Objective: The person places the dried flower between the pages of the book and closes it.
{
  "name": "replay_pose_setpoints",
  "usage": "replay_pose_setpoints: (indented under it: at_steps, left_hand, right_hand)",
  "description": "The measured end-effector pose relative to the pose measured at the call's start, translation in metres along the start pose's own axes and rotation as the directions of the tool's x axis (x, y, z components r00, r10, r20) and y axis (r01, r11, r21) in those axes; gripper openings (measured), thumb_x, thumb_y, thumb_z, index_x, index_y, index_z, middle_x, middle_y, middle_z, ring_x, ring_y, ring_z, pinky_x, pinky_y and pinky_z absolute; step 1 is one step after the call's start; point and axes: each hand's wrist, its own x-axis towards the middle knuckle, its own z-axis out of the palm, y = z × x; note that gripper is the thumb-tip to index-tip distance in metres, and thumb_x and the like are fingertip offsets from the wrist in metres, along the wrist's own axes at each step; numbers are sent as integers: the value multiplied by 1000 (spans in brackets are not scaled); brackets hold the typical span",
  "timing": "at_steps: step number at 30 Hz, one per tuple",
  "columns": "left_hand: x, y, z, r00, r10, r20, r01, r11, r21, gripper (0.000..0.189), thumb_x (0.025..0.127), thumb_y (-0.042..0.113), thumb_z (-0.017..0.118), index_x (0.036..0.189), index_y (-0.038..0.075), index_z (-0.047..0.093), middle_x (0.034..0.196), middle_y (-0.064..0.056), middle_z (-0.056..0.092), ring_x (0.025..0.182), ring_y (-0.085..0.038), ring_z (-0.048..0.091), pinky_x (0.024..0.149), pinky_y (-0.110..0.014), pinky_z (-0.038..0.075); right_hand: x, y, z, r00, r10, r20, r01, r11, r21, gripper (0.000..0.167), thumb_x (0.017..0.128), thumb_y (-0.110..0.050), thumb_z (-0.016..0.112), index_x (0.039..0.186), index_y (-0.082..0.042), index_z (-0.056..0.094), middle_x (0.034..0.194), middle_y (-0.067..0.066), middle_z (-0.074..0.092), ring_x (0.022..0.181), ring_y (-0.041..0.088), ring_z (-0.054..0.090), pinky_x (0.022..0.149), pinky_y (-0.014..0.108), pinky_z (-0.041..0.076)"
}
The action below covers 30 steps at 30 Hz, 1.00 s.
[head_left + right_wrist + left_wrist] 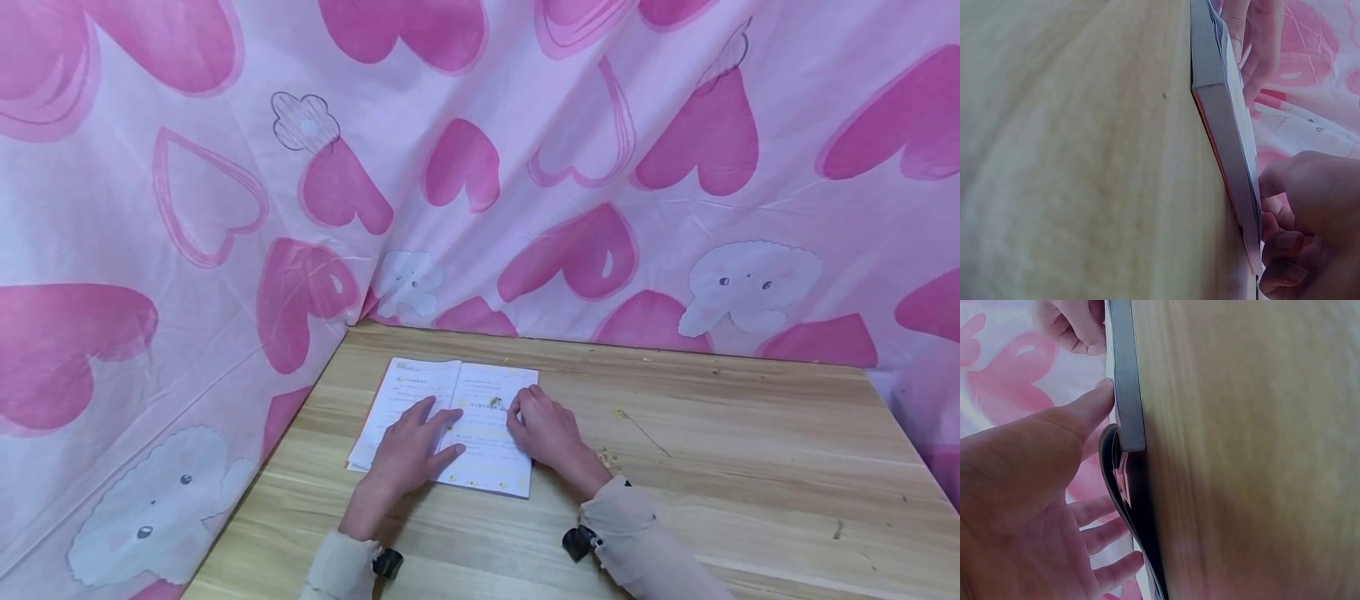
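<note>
An open book (487, 462) with printed pages lies on the wooden table. My left hand (408, 450) rests on it with fingers spread, across the left page and the middle fold. In the left wrist view, the left thumb (1094, 403) touches the book's edge. On the right page, near its outer edge, my right hand (543, 425) has its fingers curled; its fingertips are at the page. Beside them is a small yellow-green spot (495, 402), too small to tell as print or a plant piece. Whether the right fingers pinch anything is hidden, also in the right wrist view.
Right of the book, a thin-stemmed dried yellow flower (643, 433) lies on the table (750, 467). Small yellow bits (609, 457) lie by the right wrist. A pink heart-patterned cloth (525, 167) hangs along the table's back and left edges.
</note>
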Motion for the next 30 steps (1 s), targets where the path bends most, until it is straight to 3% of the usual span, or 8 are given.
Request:
replay_pose_setpoints:
  at_steps: [6,9,12,14,16,23,27,30]
  left_hand:
    - [0,1,-1,1000,9,-7,-9,1000,-4,57,99,47,77,151,30,62,169,-19,44,156,-44,43,117,-74,41]
    - [0,2,-2,1000,-4,5,4,1000,-9,58,99,48,76,152,31,61,170,-18,42,157,-44,41,118,-73,40]
    - [1,2,-2,1000,-15,15,15,1000,-10,58,99,48,77,152,32,61,171,-18,42,158,-43,40,119,-73,39]
    - [1,2,-1,999,-24,27,25,1000,-14,59,99,49,76,153,33,60,172,-17,40,159,-43,38,121,-73,38]
    - [1,2,-1,999,-25,25,25,1000,-16,59,99,49,76,153,33,60,172,-17,40,159,-43,38,120,-73,37]
    - [0,6,0,1000,-12,12,12,1000,11,57,100,46,76,153,30,61,174,-20,36,161,-46,33,121,-75,35]
    - [0,16,3,996,78,-53,-74,994,75,46,100,32,78,144,24,69,173,-29,31,159,-56,30,121,-76,33]
    - [3,29,7,968,229,-102,-219,971,99,30,101,19,75,131,20,76,165,-31,42,150,-55,43,115,-72,43]
  right_hand:
    - [3,11,-5,1000,7,-6,-7,999,33,8,105,-23,68,108,-16,68,108,2,61,79,17,56,66,33,46]
    - [7,23,-12,1000,9,-15,-8,999,49,22,105,-24,70,125,-14,67,122,5,61,87,21,59,71,37,49]
    - [10,35,-20,1000,-15,0,15,998,64,40,105,-26,72,142,-13,65,143,7,62,115,27,67,93,48,58]
    - [11,42,-24,999,-36,28,33,996,86,48,105,-28,72,150,-14,62,155,8,59,137,31,61,112,56,53]
    - [11,47,-27,997,-57,57,51,993,106,51,106,-29,71,154,-14,60,163,9,54,152,33,51,123,59,44]
    - [11,51,-29,993,-79,90,67,990,125,54,107,-30,70,156,-13,57,166,11,52,156,34,47,126,59,40]
    - [11,50,-29,992,-79,103,68,992,110,55,107,-31,70,157,-12,57,168,10,50,157,35,46,125,60,40]
    - [12,50,-29,991,-77,112,66,993,100,55,107,-31,69,157,-12,57,169,10,49,158,35,45,125,61,40]
